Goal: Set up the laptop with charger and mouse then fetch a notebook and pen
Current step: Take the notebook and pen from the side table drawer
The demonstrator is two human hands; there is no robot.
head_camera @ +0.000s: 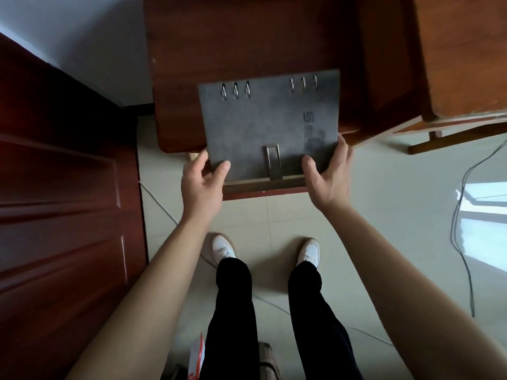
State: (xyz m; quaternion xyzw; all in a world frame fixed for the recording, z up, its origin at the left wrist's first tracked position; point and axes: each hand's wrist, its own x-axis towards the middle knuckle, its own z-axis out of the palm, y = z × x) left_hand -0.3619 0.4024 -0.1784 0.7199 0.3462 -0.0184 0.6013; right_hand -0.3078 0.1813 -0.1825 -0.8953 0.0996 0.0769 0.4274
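Observation:
A dark grey ring-bound notebook (270, 122) with metal rings along its far edge and a strap loop at its near edge is held in front of me, above the front of a brown wooden cabinet (247, 37). My left hand (203, 182) grips its near left corner, thumb on the cover. My right hand (327, 174) grips the near right corner the same way. No pen, laptop, charger or mouse shows in this view.
A dark red wooden door (60, 201) stands at the left. A wooden desk (463, 56) is at the right, with a black cable (463, 215) trailing over the pale tiled floor. My legs and white shoes (223, 249) are below.

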